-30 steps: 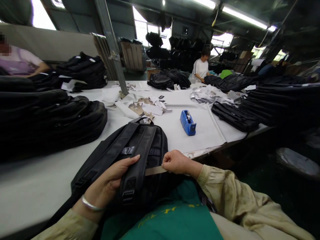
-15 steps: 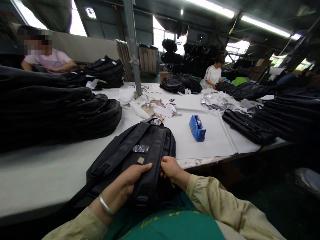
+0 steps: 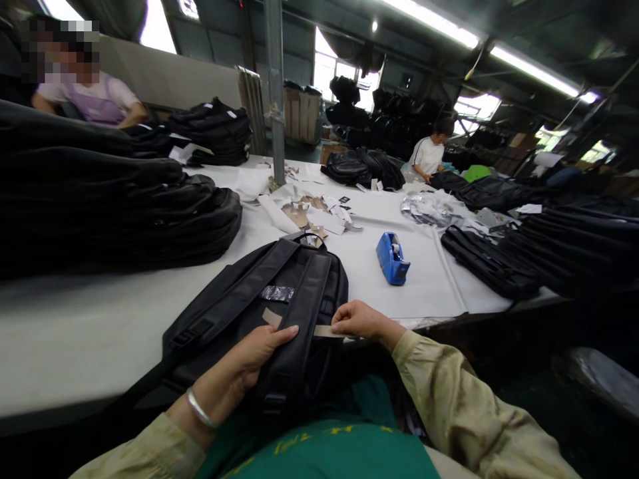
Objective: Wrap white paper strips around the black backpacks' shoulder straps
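A black backpack [image 3: 234,303] lies back-side up on the white table [image 3: 74,339], its lower end at my lap. My left hand [image 3: 249,356] rests flat on the right shoulder strap [image 3: 299,319], fingers closed over it. My right hand [image 3: 357,320] pinches the end of a tan paper strip [image 3: 324,330] that runs under that strap and shows again on its left side. A small shiny label [image 3: 277,293] sits between the two straps.
A blue tape dispenser [image 3: 392,258] stands beyond the backpack. Stacks of black bags [image 3: 124,213] fill the table's left and more bags [image 3: 499,266] its right side. Paper scraps [image 3: 314,213] lie mid-table by a metal post [image 3: 276,93]. Two people work at the far side.
My right hand has moved right, away from the strap, drawing the tan strip out from under it. My left hand stays on the strap.
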Tool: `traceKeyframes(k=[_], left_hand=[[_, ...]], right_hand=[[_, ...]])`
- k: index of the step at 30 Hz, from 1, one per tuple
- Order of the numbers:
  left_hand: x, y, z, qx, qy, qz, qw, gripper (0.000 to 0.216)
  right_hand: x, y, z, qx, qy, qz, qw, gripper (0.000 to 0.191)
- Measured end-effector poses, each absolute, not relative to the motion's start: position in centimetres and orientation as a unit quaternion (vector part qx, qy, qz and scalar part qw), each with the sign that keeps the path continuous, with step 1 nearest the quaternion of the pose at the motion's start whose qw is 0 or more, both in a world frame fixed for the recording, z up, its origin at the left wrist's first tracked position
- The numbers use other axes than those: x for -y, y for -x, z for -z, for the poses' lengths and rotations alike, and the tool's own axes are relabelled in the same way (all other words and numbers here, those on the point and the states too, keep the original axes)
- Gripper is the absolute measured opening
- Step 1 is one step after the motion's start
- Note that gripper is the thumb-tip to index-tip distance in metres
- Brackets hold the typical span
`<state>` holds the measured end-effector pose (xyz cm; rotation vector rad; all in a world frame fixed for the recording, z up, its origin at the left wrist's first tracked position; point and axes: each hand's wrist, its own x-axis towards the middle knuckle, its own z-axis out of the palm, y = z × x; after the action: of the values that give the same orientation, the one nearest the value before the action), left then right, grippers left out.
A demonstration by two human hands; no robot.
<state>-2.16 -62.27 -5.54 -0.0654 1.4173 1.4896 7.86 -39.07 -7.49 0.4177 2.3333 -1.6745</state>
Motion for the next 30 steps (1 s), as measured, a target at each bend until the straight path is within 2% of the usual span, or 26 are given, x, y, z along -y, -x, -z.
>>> traceKeyframes(k=[6,12,17,21,26,30], left_hand=[[62.3,2.2,6.4,-0.611,0.017,-0.615,0.498,0.019],[61.7,2.2,6.9,-0.671,-0.035,-0.591,0.446,0.021],[62.0,2.2,6.6,-0.675,-0.172,-0.591,0.407,0.026],[62.3,2.6,6.7,-0.689,-0.189,-0.580,0.391,0.032],[62.6,3.2,7.4,-0.662,-0.125,-0.602,0.430,0.035],[63.0,3.6,7.6,-0.647,-0.094,-0.600,0.461,0.041]], right_hand=[[40.7,-5.8,6.5,-0.786,-0.149,0.597,0.058,0.007],[43.6,-3.1,3.0,-0.773,-0.110,0.617,0.103,0.002],[45.2,-0.8,3.8,-0.766,-0.135,0.615,0.129,0.007],[45.7,-1.1,4.9,-0.742,-0.175,0.644,0.067,0.011],[45.9,-4.2,5.2,-0.641,-0.189,0.744,-0.003,0.018],[45.3,-7.1,5.4,-0.617,-0.202,0.758,-0.058,0.027]])
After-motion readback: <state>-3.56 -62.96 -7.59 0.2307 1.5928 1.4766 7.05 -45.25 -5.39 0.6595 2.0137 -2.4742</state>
